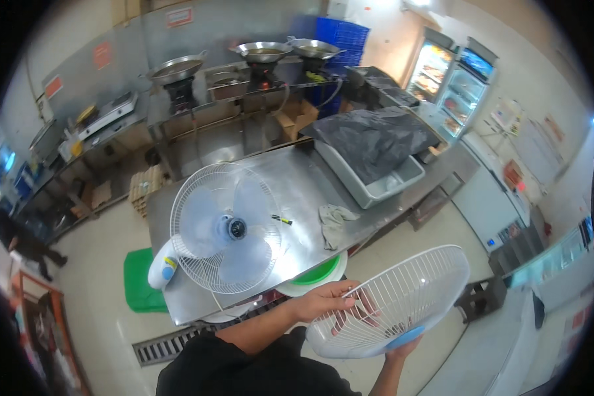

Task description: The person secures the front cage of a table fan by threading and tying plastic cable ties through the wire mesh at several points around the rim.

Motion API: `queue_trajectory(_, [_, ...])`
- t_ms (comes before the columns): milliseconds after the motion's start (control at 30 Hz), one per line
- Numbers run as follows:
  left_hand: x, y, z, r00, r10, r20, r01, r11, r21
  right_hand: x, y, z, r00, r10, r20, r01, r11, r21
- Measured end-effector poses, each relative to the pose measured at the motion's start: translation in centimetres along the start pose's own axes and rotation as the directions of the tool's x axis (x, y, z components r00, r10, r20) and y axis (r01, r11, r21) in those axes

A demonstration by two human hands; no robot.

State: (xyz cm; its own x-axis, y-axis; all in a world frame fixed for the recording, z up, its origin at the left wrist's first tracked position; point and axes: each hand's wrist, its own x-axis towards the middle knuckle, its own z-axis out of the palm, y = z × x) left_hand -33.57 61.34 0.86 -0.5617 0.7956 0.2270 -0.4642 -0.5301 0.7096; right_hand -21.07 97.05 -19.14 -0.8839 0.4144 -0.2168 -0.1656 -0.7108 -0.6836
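Both my hands hold a white wire fan grille [409,297] with a blue centre badge, tilted in front of me beyond the table's near edge. My left hand [327,301] grips its left rim, with fingers behind the wires. Under the grille, my right hand [404,348] is closed at the lower side by the blue badge; its fingers are partly hidden. On the steel table [297,191] lies the fan [228,228], its pale blue blades bare inside the rear grille. A small black-and-yellow item [282,220] and a grey cloth [334,221] lie to its right.
A grey tub [376,191] covered with black plastic [379,138] takes up the table's far right. Woks [263,51] stand on burners along the back wall. A green bin [142,280] is left of the table, and a person [23,241] is at far left.
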Motion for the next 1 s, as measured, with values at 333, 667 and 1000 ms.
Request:
queue_trajectory(333, [1.8, 0.1, -4.2, 0.257, 0.832, -0.492, 0.071, 0.492, 0.868, 24.6, 5.6, 9.2, 0.740, 0.232, 0.632, -0.293, 0.956, -0.007])
queue_trajectory(667, [-2.9, -2.5, -7.7, -0.717, 0.691, -0.092, 0.360, 0.480, 0.800, 32.6, 25.0, 27.6, 0.612, 0.656, 0.442, -0.322, 0.716, -0.619])
queue_trajectory(1000, [-10.5, -1.5, -13.3, -0.775, 0.619, 0.125, 0.542, 0.551, 0.634, 30.5, 37.6, 35.2, 0.519, 0.687, 0.509, -0.153, 0.661, -0.735])
